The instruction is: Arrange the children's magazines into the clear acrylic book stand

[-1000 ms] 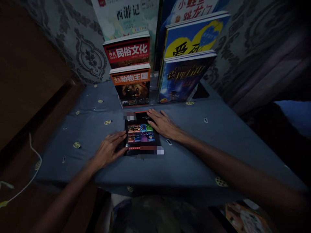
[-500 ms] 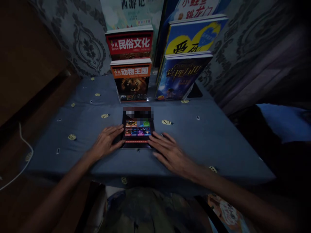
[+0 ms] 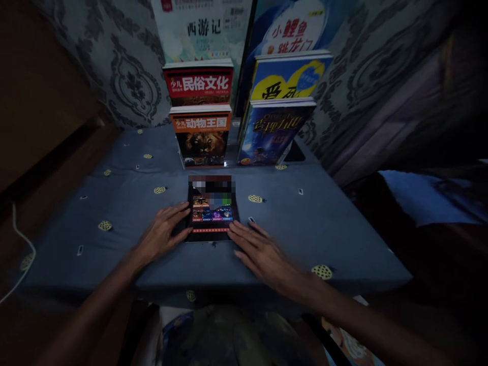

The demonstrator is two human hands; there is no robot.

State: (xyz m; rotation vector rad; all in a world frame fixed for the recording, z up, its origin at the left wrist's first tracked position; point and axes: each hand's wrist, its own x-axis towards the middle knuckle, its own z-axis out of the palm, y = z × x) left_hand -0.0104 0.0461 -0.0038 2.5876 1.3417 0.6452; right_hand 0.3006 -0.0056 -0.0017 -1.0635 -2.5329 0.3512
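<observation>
A dark book [image 3: 212, 236] with small colourful pictures and a red strip lies flat on the blue tablecloth [image 3: 282, 218]; part of its upper cover is blurred by pixel blocks. My left hand [image 3: 162, 230] rests at its left edge, fingers stretched out and thumb by the lower left corner. At the lower right, my right hand [image 3: 263, 254] lies flat with its fingertips on the book's edge. Neither hand grips it. Behind the book stand an orange book with a lion [image 3: 202, 140] and a blue book [image 3: 272, 134].
Farther back, a red book [image 3: 198, 84], a blue and yellow book [image 3: 290, 76] and two taller books, one pale green [image 3: 206, 30], lean upright in two rows. Patterned curtain [image 3: 133, 81] hangs behind them. A white cable [image 3: 32, 249] curves at the far left, and blue cloth [image 3: 423, 198] is at right.
The camera view has shifted, so the standing books sit lower and farther left in the picture. Both hands stay at the sides of the flat book, with hardly any movement.
</observation>
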